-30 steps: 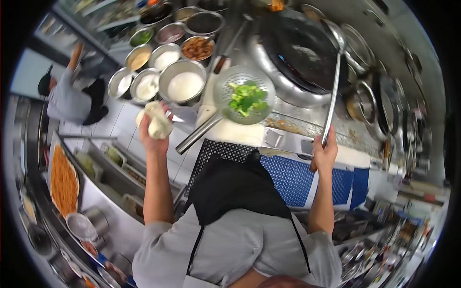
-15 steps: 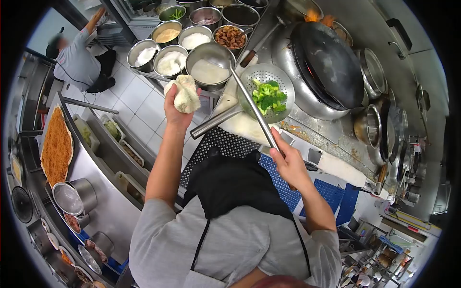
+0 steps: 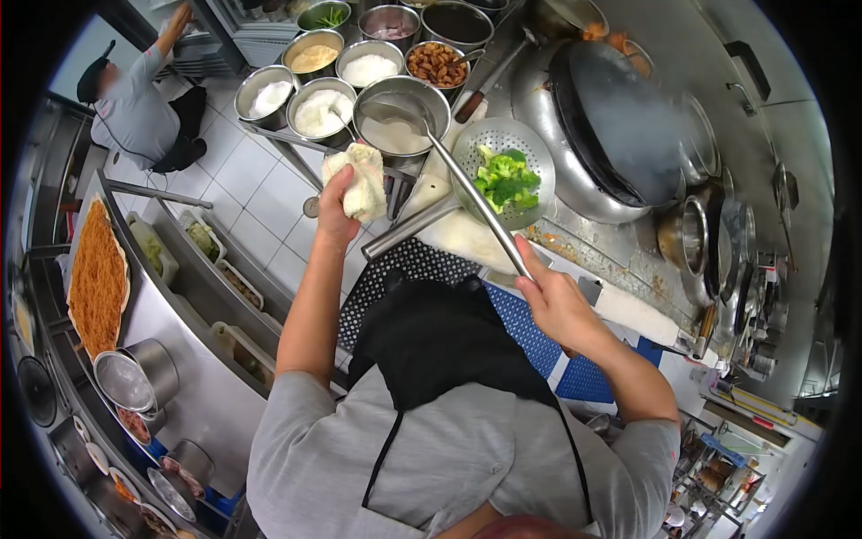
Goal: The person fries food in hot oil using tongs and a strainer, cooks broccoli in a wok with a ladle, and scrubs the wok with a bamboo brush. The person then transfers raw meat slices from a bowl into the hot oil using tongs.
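My left hand [image 3: 337,211] is closed round a bunched cream cloth [image 3: 366,184], just below the pot of whitish liquid [image 3: 401,94]. In my right hand [image 3: 552,301] is the handle of a long metal ladle [image 3: 480,202]; its bowl dips into that pot. Broccoli [image 3: 508,180] lies in a perforated strainer [image 3: 539,148] beneath the ladle's shaft, with the strainer's handle pointing down and left. To the right of the strainer, a dark wok [image 3: 620,126] gives off smoke or steam.
Metal pots of white powder [image 3: 268,99] and brown chunks [image 3: 436,65] stand at the top. A person [image 3: 139,112] is on the tiled floor at upper left. An orange-brown tray [image 3: 99,278] sits on the left counter; pans [image 3: 687,235] stand at right.
The ladle has swung left from beside the wok, and its bowl has entered the pot. My left hand has moved right and up with the cloth. Smoke over the wok has thickened.
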Demonstrator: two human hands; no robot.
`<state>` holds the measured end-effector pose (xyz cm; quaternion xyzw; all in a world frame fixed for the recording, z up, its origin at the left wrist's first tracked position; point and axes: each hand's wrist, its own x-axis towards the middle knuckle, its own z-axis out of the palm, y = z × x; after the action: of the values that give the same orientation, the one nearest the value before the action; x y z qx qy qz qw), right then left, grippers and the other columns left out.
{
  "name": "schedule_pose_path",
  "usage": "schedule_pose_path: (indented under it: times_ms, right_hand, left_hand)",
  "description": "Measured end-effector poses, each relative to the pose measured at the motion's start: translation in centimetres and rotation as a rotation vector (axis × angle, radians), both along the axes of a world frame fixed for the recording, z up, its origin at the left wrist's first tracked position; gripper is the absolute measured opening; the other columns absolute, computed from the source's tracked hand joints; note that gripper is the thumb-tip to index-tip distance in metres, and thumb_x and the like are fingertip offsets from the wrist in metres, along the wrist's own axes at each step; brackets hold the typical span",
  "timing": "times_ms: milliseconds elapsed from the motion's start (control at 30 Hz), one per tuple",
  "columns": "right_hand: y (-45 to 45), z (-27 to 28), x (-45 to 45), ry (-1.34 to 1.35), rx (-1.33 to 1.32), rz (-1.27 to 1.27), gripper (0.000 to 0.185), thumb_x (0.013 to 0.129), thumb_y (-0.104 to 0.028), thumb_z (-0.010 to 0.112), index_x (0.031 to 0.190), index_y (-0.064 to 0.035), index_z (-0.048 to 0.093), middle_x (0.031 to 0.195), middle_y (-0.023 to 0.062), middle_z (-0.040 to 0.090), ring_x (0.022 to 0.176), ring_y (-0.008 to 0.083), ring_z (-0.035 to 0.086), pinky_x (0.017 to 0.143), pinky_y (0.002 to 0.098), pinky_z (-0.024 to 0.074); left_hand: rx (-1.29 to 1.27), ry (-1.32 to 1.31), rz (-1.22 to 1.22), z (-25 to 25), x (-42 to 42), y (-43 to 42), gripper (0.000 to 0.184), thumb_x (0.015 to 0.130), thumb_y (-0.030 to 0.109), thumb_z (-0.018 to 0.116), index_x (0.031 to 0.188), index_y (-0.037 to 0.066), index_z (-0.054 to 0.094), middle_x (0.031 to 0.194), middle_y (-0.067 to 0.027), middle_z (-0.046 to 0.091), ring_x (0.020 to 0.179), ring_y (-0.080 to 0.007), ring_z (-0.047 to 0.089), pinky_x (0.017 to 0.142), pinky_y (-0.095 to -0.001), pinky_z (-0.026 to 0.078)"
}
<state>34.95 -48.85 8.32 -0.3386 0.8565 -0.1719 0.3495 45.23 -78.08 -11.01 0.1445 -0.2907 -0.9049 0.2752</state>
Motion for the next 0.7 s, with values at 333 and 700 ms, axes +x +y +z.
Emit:
schedule_pose_path:
  times_ms: [333,700]
  right_hand:
    - [0.2,0.9,-1.3,-0.299,-0.006,-0.134,0.056,0.098,-0.015,0.049,0.149,-0.0124,0.029,0.062,0.0106,0.05,0.049,0.0167,0.05,0.051,0.0316,0.0445]
    - [0.4,3.4,-5.0,-0.79,-0.04,-0.382,0.054,0.099,-0.015,0.048,0.149,-0.0186,0.031,0.067,-0.0005,0.046,0.044,0.0057,0.044,0.036,0.0222,0.0418]
  left_hand:
    - [-0.006,-0.034,-0.063,-1.5,0.4,-1.2,0.055,0.088,0.029,0.058,0.131,-0.003,0.046,0.129,-0.0135,0.055,0.118,-0.028,0.054,0.105,-0.048,0.041]
    - [-0.021,-0.074,-0.069,-1.6,0.4,-1.7,0.061,0.086,0.03,0.058,0.134,-0.003,0.042,0.137,-0.0159,0.05,0.126,-0.0297,0.048,0.107,-0.0483,0.039]
